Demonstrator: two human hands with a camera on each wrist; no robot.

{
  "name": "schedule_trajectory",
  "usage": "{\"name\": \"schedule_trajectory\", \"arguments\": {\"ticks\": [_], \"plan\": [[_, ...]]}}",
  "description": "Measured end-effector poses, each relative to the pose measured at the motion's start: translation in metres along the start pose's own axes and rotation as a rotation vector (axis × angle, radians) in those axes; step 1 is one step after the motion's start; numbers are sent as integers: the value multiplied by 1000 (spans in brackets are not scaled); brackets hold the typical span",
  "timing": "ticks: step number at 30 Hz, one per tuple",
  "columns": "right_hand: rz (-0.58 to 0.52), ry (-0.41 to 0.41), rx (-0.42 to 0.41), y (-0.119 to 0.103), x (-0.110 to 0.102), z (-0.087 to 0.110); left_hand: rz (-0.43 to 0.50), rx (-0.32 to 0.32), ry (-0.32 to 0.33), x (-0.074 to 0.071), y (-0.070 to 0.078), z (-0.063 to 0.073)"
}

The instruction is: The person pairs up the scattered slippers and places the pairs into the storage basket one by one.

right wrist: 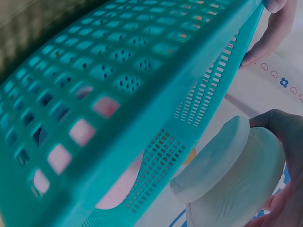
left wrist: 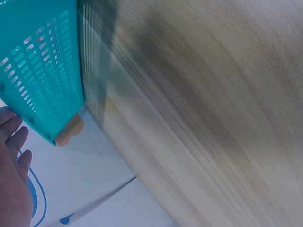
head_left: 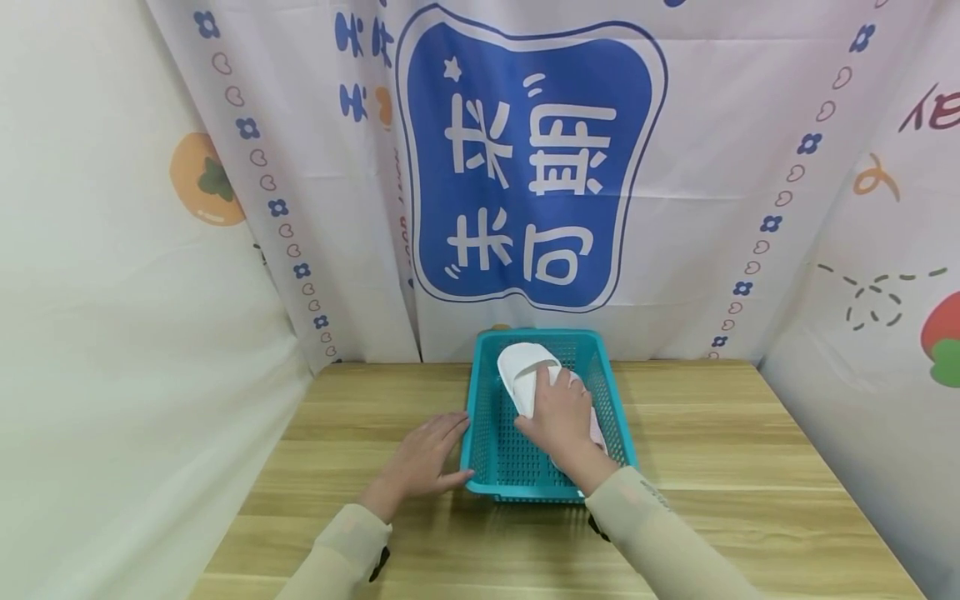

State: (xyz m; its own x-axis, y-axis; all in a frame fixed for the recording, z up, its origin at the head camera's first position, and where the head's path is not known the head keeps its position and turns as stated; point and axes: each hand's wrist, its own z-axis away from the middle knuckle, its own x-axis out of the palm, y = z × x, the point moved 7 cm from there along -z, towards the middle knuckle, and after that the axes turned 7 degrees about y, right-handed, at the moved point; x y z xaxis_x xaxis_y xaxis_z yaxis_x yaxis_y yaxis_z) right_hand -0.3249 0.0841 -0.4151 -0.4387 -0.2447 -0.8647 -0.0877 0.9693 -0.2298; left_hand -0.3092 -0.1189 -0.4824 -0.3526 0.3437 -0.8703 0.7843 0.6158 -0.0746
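Observation:
A white slipper (head_left: 519, 360) is in my right hand (head_left: 561, 417), which grips it over the inside of a teal plastic basket (head_left: 480, 487). In the right wrist view, the slipper's strap and footbed (right wrist: 241, 189) show, with the fingers and thumb (right wrist: 289, 142) around its side. A pale pink item (head_left: 597, 433) lies in the basket, partly hidden beneath my right hand and the white slipper; its curved edge (right wrist: 123, 187) appears through the basket. My left hand (head_left: 423, 457) rests against the basket's left rim, fingers extended along the side and thumb near the front corner.
The basket stands on a wood-grain table (head_left: 360, 400), close to its back edge. A white printed curtain (head_left: 345, 275) with a blue panel hangs right behind. White sheets (head_left: 150, 375) close off both sides.

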Motion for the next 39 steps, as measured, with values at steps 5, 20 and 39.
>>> {"name": "schedule_trajectory", "arguments": {"ticks": [5, 20, 39], "plan": [[17, -12, 42, -3, 6, -2, 8, 5, 8, 0, 0, 0], [21, -66, 162, -6, 23, -7, 35, -6, 22, 2, 0, 0], [21, -113, 221, -27, 41, -15, 22, -9, 25, 3, 0, 0]]}}
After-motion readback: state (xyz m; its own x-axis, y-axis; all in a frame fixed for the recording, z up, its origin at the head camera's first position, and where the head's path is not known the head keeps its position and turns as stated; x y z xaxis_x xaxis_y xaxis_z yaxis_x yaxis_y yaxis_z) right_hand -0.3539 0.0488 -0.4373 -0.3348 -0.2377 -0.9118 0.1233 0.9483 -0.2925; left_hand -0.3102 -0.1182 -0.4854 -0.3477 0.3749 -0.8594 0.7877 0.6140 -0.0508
